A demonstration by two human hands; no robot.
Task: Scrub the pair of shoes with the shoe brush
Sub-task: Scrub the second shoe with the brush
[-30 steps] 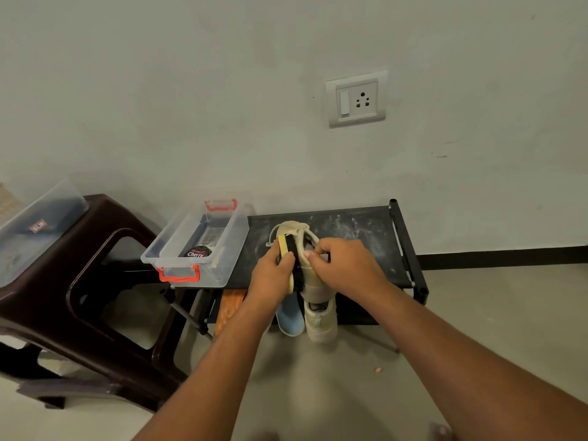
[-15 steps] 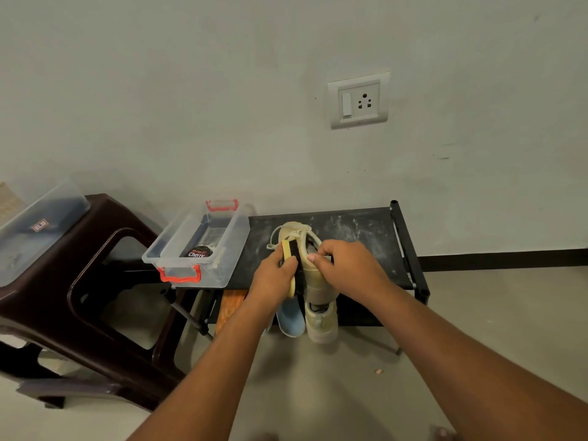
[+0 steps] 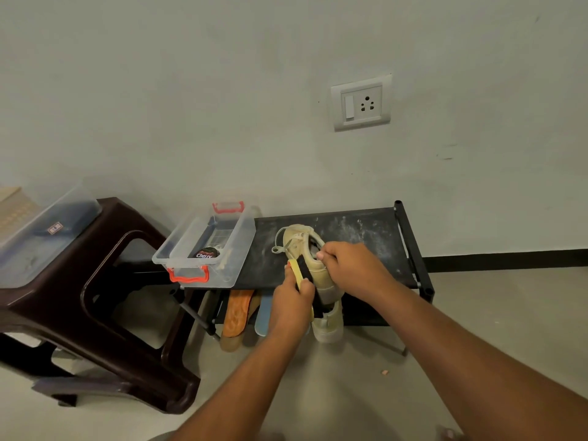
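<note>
The shoe brush (image 3: 296, 270) sits lower than it did half a second ago. It has slid down the side of the pale shoe (image 3: 301, 244) towards the toe, and the left grip (image 3: 294, 302) has dropped with it, closer to the front edge of the rack. The shoe's collar and a loop of lace now show clear above the brush. The right grip (image 3: 350, 265) has hardly shifted.

The left grip is curled tight round the lower end of the brush's yellow back, thumb on top, with the dark bristles against the shoe's side. The right grip is closed over the shoe's upper from the right, fingers tucked in at the opening. It holds the shoe tilted, toe down, over the front of the black shoe rack (image 3: 366, 229). I cannot tell whether the shoe touches the dusty top shelf.

Just below, the second shoe (image 3: 328, 327) of the pair stands toe-out under the rack, partly hidden by the held shoe and the left wrist. Beside it to the left are a blue sole (image 3: 263, 315) and an orange sole (image 3: 237, 313).

A clear bin (image 3: 235, 249) with red handles rests on the left end of the rack, with a polish tin (image 3: 208, 253) inside. Further left stands a dark brown stool (image 3: 95, 281) carrying another clear container (image 3: 41, 230). A wall socket (image 3: 361, 103) is above.
</note>
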